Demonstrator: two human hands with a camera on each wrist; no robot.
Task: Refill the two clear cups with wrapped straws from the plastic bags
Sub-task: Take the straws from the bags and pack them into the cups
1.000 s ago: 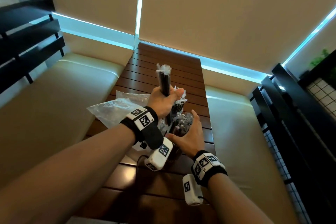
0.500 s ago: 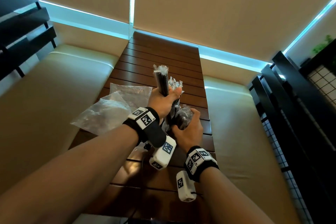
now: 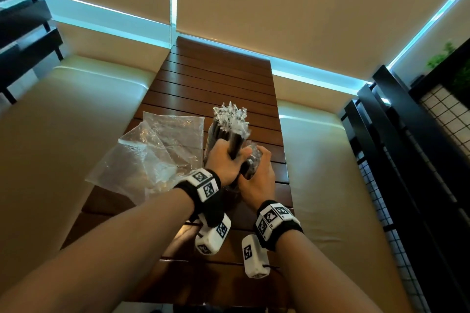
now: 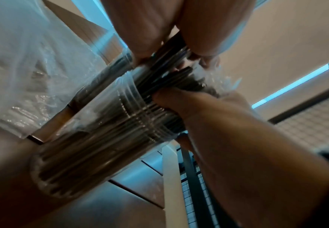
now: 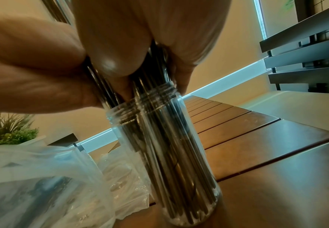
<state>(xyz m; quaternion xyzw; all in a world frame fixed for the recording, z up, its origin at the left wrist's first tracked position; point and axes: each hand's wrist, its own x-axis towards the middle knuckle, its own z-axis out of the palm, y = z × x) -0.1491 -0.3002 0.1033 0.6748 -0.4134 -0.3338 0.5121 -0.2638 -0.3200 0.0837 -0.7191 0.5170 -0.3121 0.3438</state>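
A clear ribbed cup (image 5: 169, 154) stands on the wooden table (image 3: 216, 78), packed with black wrapped straws (image 5: 159, 131). My left hand (image 3: 225, 160) grips a bundle of straws (image 3: 235, 143) just above that cup's rim. Close on its right, my right hand (image 3: 256, 172) curls round the straws sticking out of the same cup (image 4: 101, 138). A second clear cup (image 3: 211, 139), also full of straws, stands right behind, its crinkled wrapper tops (image 3: 230, 117) showing. The near cup's base is hidden in the head view.
Two crumpled clear plastic bags (image 3: 152, 155) lie on the table left of the cups. Cream bench cushions (image 3: 63, 134) flank the table on both sides. A black railing (image 3: 407, 160) runs along the right. A green plant (image 5: 9, 132) stands beyond the bags.
My left hand has come down with its straw bundle, from well above the cup to its rim. My right hand has shifted up onto the straws at the rim.
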